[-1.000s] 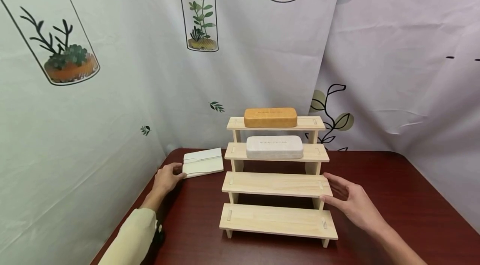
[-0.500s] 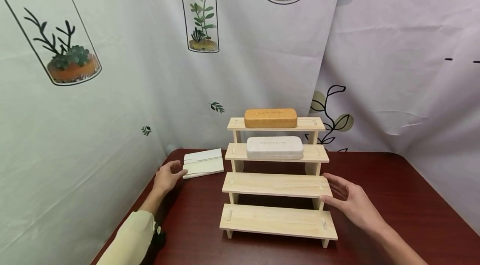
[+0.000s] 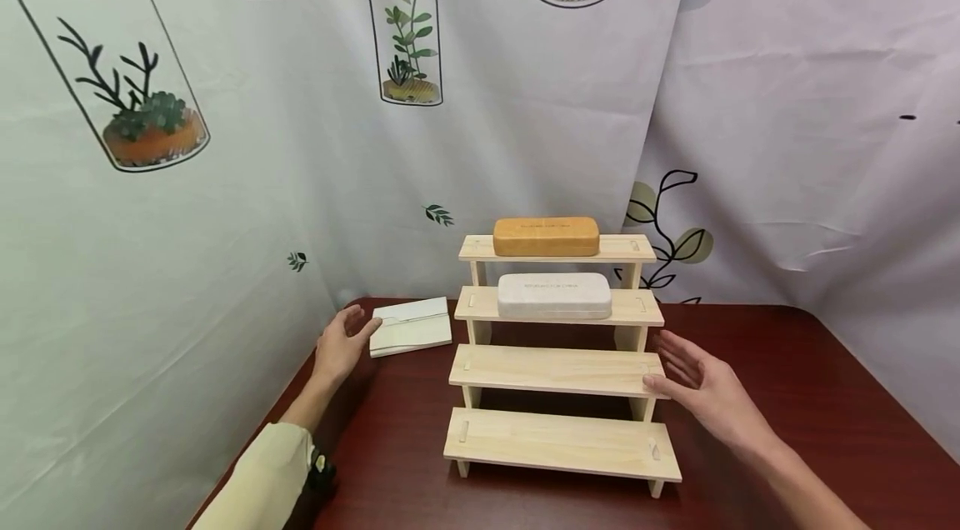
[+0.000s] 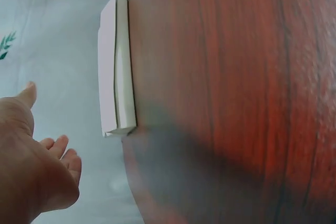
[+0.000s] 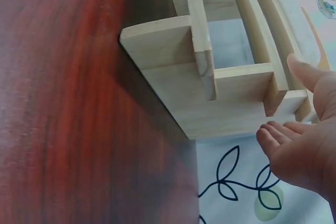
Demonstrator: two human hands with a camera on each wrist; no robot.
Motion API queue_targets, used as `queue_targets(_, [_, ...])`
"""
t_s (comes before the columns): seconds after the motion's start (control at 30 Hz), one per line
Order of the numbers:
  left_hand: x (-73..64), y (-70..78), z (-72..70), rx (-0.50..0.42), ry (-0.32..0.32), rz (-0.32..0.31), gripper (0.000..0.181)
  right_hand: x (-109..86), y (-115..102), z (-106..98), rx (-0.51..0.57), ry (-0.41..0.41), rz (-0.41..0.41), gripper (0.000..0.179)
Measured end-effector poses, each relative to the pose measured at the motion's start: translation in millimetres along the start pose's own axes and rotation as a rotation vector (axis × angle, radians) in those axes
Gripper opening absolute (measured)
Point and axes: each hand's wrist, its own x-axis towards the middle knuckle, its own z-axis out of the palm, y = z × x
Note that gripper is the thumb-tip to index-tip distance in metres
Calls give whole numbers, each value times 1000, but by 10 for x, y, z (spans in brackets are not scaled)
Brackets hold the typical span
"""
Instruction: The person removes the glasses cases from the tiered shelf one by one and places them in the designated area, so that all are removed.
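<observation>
My left hand (image 3: 341, 349) hovers beside a flat, white, folded case (image 3: 411, 332) at the table's back left. Its fingers are spread, and the left wrist view shows a gap between the hand (image 4: 39, 156) and the white case (image 4: 116, 66). At the right side of a four-step wooden display stand (image 3: 555, 436) is my right hand (image 3: 712, 397), holding nothing. Its thumb overlaps the end of a middle step in the head view; whether it touches I cannot tell. An orange glasses case (image 3: 546, 237) lies on the top step, a white glasses case (image 3: 555, 297) one step below.
The stand's two lower steps are bare wood. Dark red tabletop (image 3: 390, 447) surrounds the stand. Behind and to the left hangs a pale cloth (image 3: 300, 138) printed with plants in glass jars, close to the table's edges.
My left hand has lifted away from the white case, and its fingers have straightened. My right hand has drawn slightly back from the stand, its fingers straighter. The cases and stand stay in place.
</observation>
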Motion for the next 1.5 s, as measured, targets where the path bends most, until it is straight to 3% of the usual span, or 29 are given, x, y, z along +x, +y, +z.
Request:
queue_targets(0.13, [-42,120,23,-58,23,40,75,51,-43,-66,11,26,-13,83])
queue_targets(0.43, [-122,432,116,-204,10,133,76,161,-141,-122,14,34,-21,88])
queue_targets(0.87, [-341,970,289,-298,-25,276,74,323,-183,-132,-22,34,15,92])
queue_targets(1.1, [-450,1221,375,-332,-74,320,76,397,-195,-98,-13,57,-11,90])
queue_targets(1.3, [-522,1412,460,-369,-99,384,77,445,-197,-52,-20,84,-34,90])
queue_targets(1.5, [-560,1553,559,-407,-121,431,73,477,-205,-32,-69,110,4,90])
